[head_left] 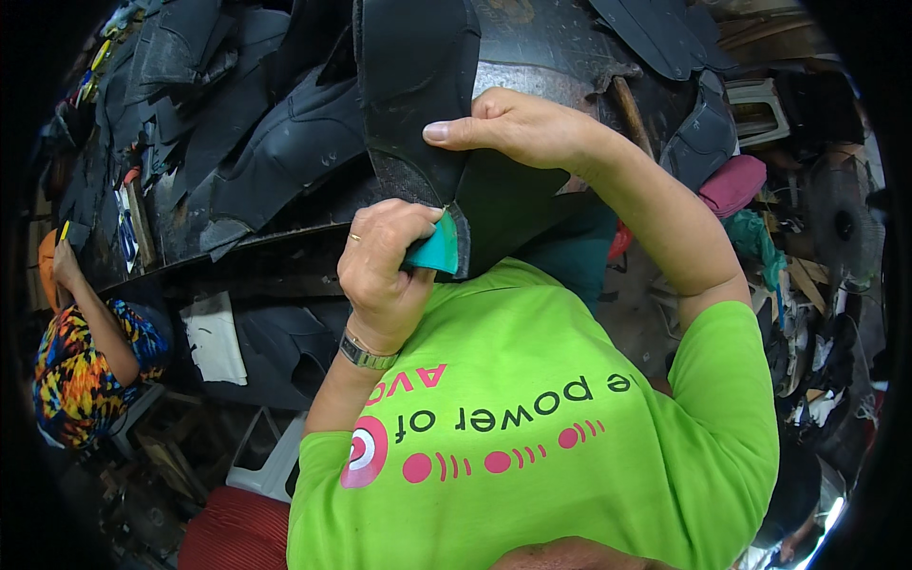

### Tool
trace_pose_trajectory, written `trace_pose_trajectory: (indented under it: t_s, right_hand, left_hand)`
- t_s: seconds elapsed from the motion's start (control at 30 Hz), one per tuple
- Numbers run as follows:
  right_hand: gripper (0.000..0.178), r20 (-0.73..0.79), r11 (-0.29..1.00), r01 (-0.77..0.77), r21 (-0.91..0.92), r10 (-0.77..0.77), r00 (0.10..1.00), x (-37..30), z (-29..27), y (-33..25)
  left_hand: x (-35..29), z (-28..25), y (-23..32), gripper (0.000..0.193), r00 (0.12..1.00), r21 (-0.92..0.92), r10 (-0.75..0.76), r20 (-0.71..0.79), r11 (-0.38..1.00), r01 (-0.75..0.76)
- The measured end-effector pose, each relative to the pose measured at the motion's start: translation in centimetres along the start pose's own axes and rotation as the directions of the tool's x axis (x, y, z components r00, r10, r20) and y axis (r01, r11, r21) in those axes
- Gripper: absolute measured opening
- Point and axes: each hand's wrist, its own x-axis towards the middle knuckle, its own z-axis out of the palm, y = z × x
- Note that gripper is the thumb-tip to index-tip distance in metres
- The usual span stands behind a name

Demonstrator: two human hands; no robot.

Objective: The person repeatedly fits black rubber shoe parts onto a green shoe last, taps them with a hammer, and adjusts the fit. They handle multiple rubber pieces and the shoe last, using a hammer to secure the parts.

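Observation:
My right hand (513,128) pinches the edge of a black shoe-upper piece (418,85) and holds it up above the dark worktable (532,71). Just below, my left hand (380,266), with a ring and a wristwatch, grips a small teal tool (439,249) whose tip touches the piece's lower rough edge. Both forearms rise from my bright green shirt (532,437).
Several black cut shoe pieces (285,142) lie piled over the worktable to the left and behind. Another person in a colourful patterned top (76,370) works at far left. A white scrap (214,337) hangs under the table; a pink bundle (731,185) and clutter crowd the right.

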Motion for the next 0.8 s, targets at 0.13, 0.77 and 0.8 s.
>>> trace_pose_trajectory:
  t_s: [0.13,0.77,0.8]
  right_hand:
    - [0.07,-0.051,1.0,-0.027,-0.016,0.026,0.998,-0.2,0.5,-0.4]
    - [0.061,-0.093,0.988,-0.063,0.143,0.077,0.993,0.4,1.1,0.4]
    - [0.06,-0.084,0.987,-0.08,0.14,0.092,0.992,0.5,1.1,0.4]
  left_hand:
    - [-0.4,0.1,0.8,0.036,1.0,-0.012,-0.011,0.026,1.0,0.011]
    - [-0.7,0.8,0.1,0.021,0.847,-0.398,-0.528,0.057,0.766,0.504]
    - [-0.6,0.9,-0.1,0.021,0.849,-0.413,-0.525,0.058,0.762,0.5]
